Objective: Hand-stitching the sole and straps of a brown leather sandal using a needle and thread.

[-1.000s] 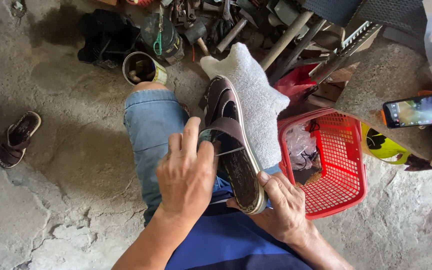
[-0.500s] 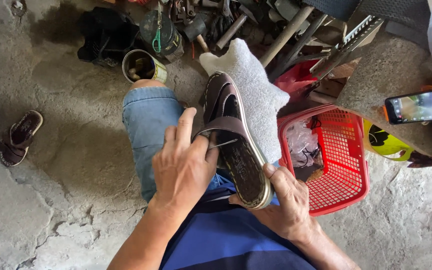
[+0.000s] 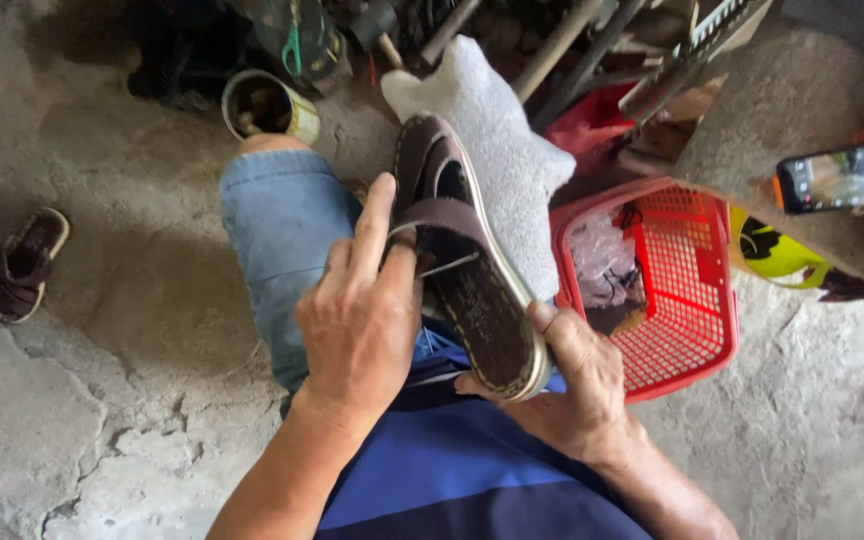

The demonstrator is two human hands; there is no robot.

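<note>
Since the earlier frame the left hand (image 3: 360, 322) has slid a little further up the brown sandal (image 3: 467, 262), its forefinger now stretched along the strap, while the right hand (image 3: 567, 385) stays cupped under the heel end.

The cracked concrete floor (image 3: 102, 400) fills most of the view. On it, at the person's right, stands a red plastic basket (image 3: 687, 300) with crumpled plastic and scraps inside. A heap of metal tools and rods (image 3: 592, 50) lies along the top edge. The person's denim-clad knee (image 3: 282, 230) rises in the middle, with a grey-white cloth (image 3: 502, 150) draped just beyond it.

The sandal sits tilted over the lap, between knee and basket, its toe touching the cloth. The left hand's grip is closed on the sandal's strap, and a thin thread runs taut from those fingers across the insole. The right hand's grip clasps the sandal's heel from below, thumb pressed on the sole's rim.

A phone (image 3: 847, 172) with a lit screen rests on a stone ledge at far right. A second sandal (image 3: 24, 265) lies well apart on the floor at left. A small open tin can (image 3: 270, 105) stands near the knee.
</note>
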